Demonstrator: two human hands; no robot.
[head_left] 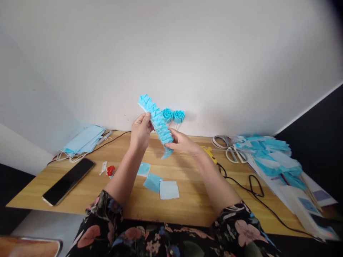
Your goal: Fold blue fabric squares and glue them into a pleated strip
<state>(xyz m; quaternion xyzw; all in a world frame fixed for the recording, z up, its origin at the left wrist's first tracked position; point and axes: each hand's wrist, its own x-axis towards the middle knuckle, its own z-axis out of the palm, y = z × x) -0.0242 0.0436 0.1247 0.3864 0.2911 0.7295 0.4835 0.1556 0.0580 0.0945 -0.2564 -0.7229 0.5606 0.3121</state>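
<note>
Both hands hold up a long strip of folded light-blue triangles (157, 121) above the wooden table (187, 200). My left hand (140, 131) pinches the strip near its upper end, fingers closed. My right hand (182, 142) grips its lower end, fingers closed on it. Behind the strip, two blue rolled roses (173, 115) on sticks stand against the white wall. On the table below the hands lie blue and white square cut pieces (160, 185).
A stack of blue face masks (84, 142) and a black phone (68, 181) lie at the left. A small red-and-white item (109, 170) sits nearby. At the right are a yellow glue gun (209, 153) with black cord, white scissors (230, 150) and a pile of blue scraps (273, 157).
</note>
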